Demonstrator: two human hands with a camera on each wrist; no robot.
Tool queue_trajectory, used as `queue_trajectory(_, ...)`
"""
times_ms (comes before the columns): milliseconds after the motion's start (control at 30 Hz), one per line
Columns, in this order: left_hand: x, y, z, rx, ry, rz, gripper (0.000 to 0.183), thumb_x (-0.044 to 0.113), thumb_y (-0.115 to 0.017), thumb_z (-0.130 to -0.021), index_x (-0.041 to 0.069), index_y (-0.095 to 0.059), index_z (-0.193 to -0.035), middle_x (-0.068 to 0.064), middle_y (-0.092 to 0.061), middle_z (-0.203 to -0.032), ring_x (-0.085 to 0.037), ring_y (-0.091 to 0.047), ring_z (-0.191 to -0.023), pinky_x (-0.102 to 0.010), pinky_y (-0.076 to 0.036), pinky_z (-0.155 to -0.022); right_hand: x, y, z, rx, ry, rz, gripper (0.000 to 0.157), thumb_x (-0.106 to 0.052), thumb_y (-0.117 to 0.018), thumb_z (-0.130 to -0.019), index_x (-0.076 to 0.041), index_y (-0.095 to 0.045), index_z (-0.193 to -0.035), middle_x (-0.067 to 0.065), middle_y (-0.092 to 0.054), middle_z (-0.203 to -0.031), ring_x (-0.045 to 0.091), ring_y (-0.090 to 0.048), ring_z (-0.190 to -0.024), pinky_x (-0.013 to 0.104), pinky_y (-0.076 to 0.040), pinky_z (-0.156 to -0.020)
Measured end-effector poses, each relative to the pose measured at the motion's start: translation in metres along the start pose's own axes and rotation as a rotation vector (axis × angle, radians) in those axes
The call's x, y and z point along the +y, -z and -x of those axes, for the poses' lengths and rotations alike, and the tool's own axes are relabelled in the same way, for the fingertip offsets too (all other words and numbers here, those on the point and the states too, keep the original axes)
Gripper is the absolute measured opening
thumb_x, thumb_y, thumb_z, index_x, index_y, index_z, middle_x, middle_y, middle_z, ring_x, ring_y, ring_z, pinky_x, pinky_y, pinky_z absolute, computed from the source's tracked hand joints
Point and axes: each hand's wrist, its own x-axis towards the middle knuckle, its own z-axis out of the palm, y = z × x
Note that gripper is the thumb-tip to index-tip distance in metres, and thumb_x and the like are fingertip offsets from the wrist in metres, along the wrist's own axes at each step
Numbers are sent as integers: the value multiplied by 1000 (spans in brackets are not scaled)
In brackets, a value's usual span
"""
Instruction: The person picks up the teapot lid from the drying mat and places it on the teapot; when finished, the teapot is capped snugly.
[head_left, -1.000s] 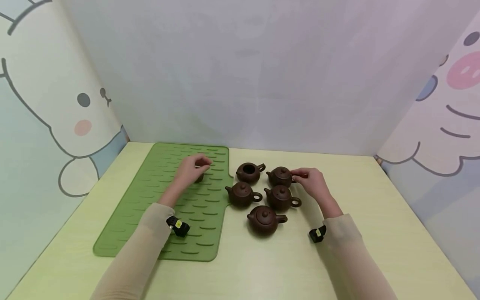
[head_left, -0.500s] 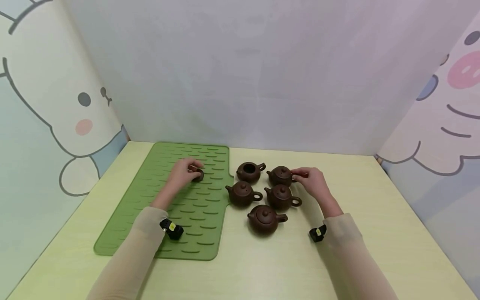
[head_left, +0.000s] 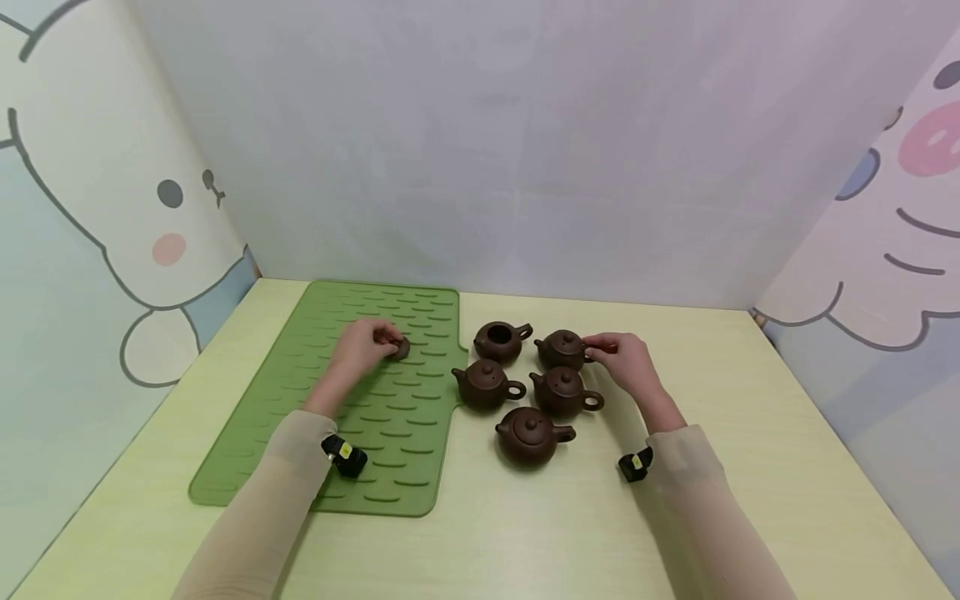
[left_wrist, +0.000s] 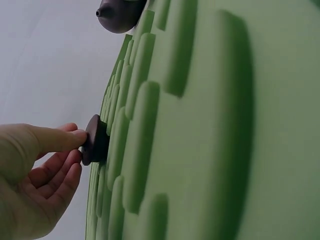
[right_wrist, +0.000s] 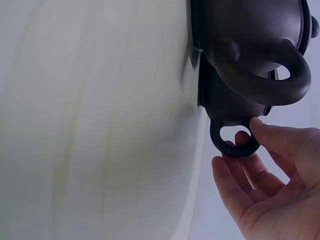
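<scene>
On the green mat, my left hand [head_left: 362, 348] pinches a small dark brown teapot lid [head_left: 402, 347]. The left wrist view has the thumb and a finger at the knob side of this lid [left_wrist: 94, 142], whose other side meets the mat. My right hand [head_left: 624, 362] holds the handle [right_wrist: 235, 149] of the back right teapot [head_left: 561, 348], which stands on the table with its lid on. Beside it on the left is a teapot without a lid [head_left: 498, 342], its dark mouth showing.
Three more lidded brown teapots stand nearby: one at middle left [head_left: 482, 385], one at middle right [head_left: 561, 392] and one in front [head_left: 527, 438]. The raised-ridge mat [head_left: 397, 454] lies left of them on the pale table [head_left: 570, 533]. A plain wall [head_left: 510, 167] closes off the back.
From a second ago, my left hand has shifted left and slightly lower, and the lid shows more clearly beside its fingertips. My right hand stays at the teapot handle.
</scene>
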Motion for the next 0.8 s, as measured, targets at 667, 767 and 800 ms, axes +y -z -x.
queue_trajectory(667,55,-11,-14,0,-45,84,18,12,-67,-95,8,-72,-112,-14,-72,-110,-28,-67,-102,-42,-57,-88,1,1,1,-6,-9,-15,25,-9,-64,-97,0,-71,-118,22,-73,-114,35,-70,-106,43,-55,-88)
queue_trajectory(767,64,-15,-18,10,-70,89,17,12,-68,-95,9,-72,-111,-13,-72,-110,-27,-68,-102,-41,-58,-87,1,1,1,-5,-2,-16,25,-9,-64,-97,0,-71,-118,22,-73,-113,35,-70,-105,44,-55,-89)
queue_trajectory(800,67,-17,-19,12,-78,94,17,12,-69,-94,9,-72,-111,-12,-73,-109,-27,-68,-101,-40,-58,-86,1,2,1,-4,-6,-19,25,-8,-64,-97,0,-71,-119,22,-73,-114,35,-70,-105,44,-55,-89)
